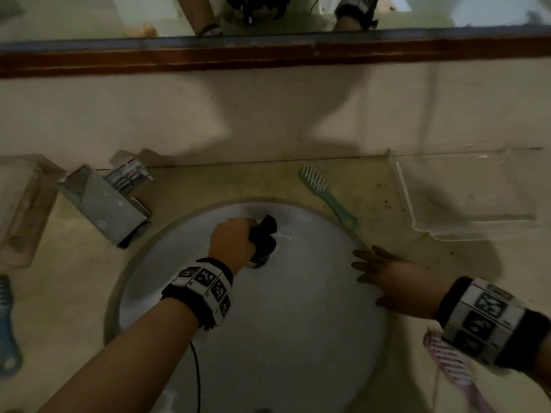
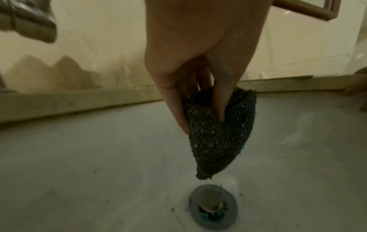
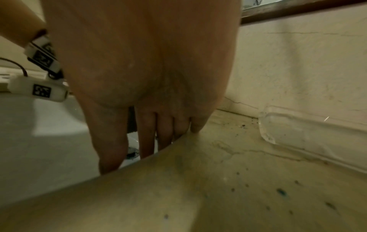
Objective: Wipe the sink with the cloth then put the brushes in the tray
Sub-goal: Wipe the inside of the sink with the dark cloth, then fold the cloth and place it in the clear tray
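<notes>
My left hand (image 1: 235,238) grips a dark, rough cloth (image 1: 264,238) over the white round sink (image 1: 298,323). In the left wrist view the cloth (image 2: 218,138) hangs from my fingers (image 2: 174,106) just above the metal drain (image 2: 213,207). My right hand (image 1: 384,278) rests flat with straight fingers on the sink's right rim, holding nothing; its fingers (image 3: 147,138) reach over the rim edge. A green brush (image 1: 323,195) lies on the counter behind the sink. A pink brush (image 1: 453,371) lies under my right wrist. A blue brush (image 1: 7,332) lies at the far left. The clear tray (image 1: 468,189) stands at the right.
A chrome faucet (image 1: 104,204) juts over the sink's left rim. A clear container (image 1: 21,210) stands at the far left of the beige counter (image 1: 432,263). A wood-framed mirror (image 1: 268,52) runs along the wall behind. A black cable (image 1: 196,377) hangs from my left wrist.
</notes>
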The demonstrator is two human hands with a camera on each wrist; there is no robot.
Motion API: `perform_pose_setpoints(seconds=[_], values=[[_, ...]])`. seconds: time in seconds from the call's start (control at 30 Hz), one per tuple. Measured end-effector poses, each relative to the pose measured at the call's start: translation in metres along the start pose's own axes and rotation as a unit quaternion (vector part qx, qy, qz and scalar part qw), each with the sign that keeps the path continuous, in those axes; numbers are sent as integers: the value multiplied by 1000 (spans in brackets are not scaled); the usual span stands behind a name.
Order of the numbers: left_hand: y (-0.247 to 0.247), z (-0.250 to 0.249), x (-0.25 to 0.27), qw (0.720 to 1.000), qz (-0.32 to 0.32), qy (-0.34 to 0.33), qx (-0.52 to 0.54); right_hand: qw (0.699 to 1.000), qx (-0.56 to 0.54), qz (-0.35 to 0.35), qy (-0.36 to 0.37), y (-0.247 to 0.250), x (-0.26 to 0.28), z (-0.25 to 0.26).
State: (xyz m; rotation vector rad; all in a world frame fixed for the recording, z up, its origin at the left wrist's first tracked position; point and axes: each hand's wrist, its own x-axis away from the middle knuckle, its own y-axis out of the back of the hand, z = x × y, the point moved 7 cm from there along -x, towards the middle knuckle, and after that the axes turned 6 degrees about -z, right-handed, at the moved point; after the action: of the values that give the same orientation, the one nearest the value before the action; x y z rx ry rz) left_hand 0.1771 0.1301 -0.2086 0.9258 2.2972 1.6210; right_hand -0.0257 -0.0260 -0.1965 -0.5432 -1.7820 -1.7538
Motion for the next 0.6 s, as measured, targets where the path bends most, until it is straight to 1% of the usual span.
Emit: perform_pose_setpoints(seconds=[0.07,0.13,0.2,0.27,0.3,0.37,0.4,0.43,0.47,0.53,0.57,0.6], values=[[13,-2,9,1000,-12,-8,4,1000,-12,12,-7,-1,-1,3],[23,-3,19,1000,-22,-12,14,999,-20,35,-32,1,-1,5],[33,-7,28,999,-39,-20,16,996,-77,18,-49,14,-1,13],[47,-16,39,996,-68,-45,16,982,-167,-44,-81,42,3,19],[56,-23,46,993,-93,-65,22,970,-205,-88,-94,58,7,22],[80,-39,64,975,-171,-132,50,943,-264,-166,-117,89,18,28],[92,-47,75,964,-204,-161,58,924,-304,-193,-131,102,24,30],[104,-55,85,954,-228,-185,64,892,-370,-214,-145,111,28,34],[114,-62,96,943,-248,-212,66,842,-464,-223,-158,115,31,38],[132,-78,120,919,-278,-274,62,715,-645,-215,-163,118,39,51],[139,-85,133,906,-290,-301,63,662,-704,-208,-149,120,43,60],[143,-89,144,896,-298,-323,67,621,-746,-204,-126,123,47,70]])
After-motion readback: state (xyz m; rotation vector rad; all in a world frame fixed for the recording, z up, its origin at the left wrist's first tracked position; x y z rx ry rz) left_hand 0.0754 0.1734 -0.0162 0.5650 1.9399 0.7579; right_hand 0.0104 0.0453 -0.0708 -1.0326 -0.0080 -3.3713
